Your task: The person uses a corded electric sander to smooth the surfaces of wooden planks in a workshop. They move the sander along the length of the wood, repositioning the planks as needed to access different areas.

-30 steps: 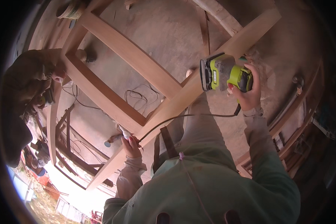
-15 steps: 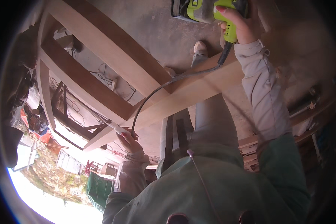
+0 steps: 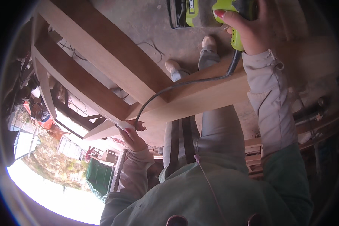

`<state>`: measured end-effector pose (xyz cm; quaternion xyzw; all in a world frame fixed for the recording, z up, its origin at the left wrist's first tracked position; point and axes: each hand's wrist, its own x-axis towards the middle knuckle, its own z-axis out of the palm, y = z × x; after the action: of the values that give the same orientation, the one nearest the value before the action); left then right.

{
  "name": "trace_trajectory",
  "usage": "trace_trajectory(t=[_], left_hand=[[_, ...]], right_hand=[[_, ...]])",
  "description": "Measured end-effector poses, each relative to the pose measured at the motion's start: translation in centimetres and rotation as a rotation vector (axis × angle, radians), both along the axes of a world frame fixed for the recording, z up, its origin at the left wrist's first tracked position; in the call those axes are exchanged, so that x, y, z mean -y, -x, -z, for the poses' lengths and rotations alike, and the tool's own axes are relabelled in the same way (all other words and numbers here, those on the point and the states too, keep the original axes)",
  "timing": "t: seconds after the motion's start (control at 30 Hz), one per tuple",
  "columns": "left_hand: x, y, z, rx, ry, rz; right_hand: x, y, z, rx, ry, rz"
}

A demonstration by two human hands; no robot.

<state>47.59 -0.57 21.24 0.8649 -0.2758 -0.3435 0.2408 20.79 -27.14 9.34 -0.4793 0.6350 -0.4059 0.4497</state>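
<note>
My right hand (image 3: pixel 252 32) is wrapped round the handle of a green and grey corded power tool (image 3: pixel 205 13), which looks like a sander, its broad black base turned left. The tool is cut off by the top edge of the view. From its handle a black power cord (image 3: pixel 184 81) loops left across a pale wooden frame (image 3: pixel 199 100). The cord runs into my left hand (image 3: pixel 133 139), whose fingers are closed round it beside the frame's near rail. Part of that grip is hidden, and bright light washes out the fingertips.
Two thick crosspieces (image 3: pixel 105 60) of the frame slant away to the upper left. Loose cable (image 3: pixel 152 47) lies on the concrete floor beyond. My shoes (image 3: pixel 209 42) stand past the near rail. More timber (image 3: pixel 254 150) is at the right, and a green tarpaulin (image 3: pixel 99 173) hangs outside at lower left.
The view has shifted slightly, and both my shoes now show. My right hand and the power tool sit slightly lower in view. The cord still runs between my hands.
</note>
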Motion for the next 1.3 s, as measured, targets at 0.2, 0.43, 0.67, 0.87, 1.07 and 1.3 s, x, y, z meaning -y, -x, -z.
trace_trajectory(t=[0.2,0.43,0.67,0.87,1.07,1.3], left_hand=[[-0.8,0.2,0.0,0.039,-0.020,-0.209],[-4.2,-1.5,-3.7,-0.015,-0.137,-0.248],[-6.8,-2.6,-4.1,0.148,-0.111,-0.418],[-8.6,-3.9,-3.5,0.108,-0.103,-0.349],[-9.3,-3.7,-2.8,0.013,-0.105,-0.290],[-8.0,-4.1,-3.5,-0.008,-0.076,-0.257]], right_hand=[[0.7,-0.6,-2.4,0.363,-0.278,0.075],[-0.6,-0.8,-2.4,0.672,-0.481,0.120],[-3.6,-6.0,-1.9,0.653,-0.569,-0.126],[-4.1,-10.2,-0.4,0.664,-0.471,-0.230],[-6.0,-8.1,-0.6,0.698,-0.700,-0.220],[-3.2,-9.8,-0.7,0.671,-0.664,-0.144]])
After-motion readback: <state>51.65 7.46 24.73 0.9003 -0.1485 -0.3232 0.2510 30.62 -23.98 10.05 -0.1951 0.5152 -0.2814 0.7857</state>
